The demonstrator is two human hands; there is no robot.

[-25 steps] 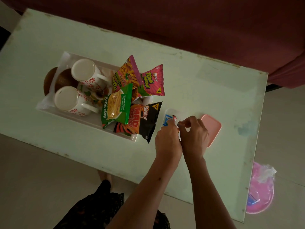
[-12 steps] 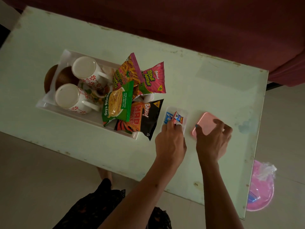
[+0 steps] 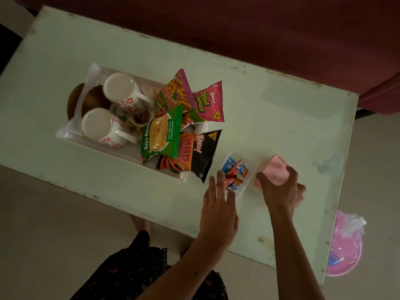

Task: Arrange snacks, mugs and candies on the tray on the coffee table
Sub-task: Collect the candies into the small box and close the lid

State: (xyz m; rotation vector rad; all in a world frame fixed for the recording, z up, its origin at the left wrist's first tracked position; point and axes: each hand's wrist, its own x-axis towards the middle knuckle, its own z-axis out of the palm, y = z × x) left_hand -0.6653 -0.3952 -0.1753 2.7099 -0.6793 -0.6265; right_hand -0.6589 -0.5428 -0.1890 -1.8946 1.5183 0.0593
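my right hand (image 3: pixel 281 189) grasps the pink lid (image 3: pixel 277 172), fingers curled over its near edge, tilting it up off the coffee table (image 3: pixel 292 126). my left hand (image 3: pixel 218 204) is released, fingers straight, fingertips touching the near-left rim of the small clear box (image 3: pixel 246 187), which holds the wrapped candies (image 3: pixel 234 173). the box sits on the table just right of the tray (image 3: pixel 71 135), near the black chip packet (image 3: pixel 194 154) that hangs over the tray's right end.

i judge the step in hand to be capping the candy box so it can go on the tray. to do it well i want the left fingers to brace the box so it can't slide, then bring the lid across flat, line its corners with the rim, and press evenly; a candy poking up could stop it seating. the tray is crowded: two upturned mugs (image 3: pixel 121 92) at the left, snack packets piled at the right, so i'd need to shift a packet to make room.
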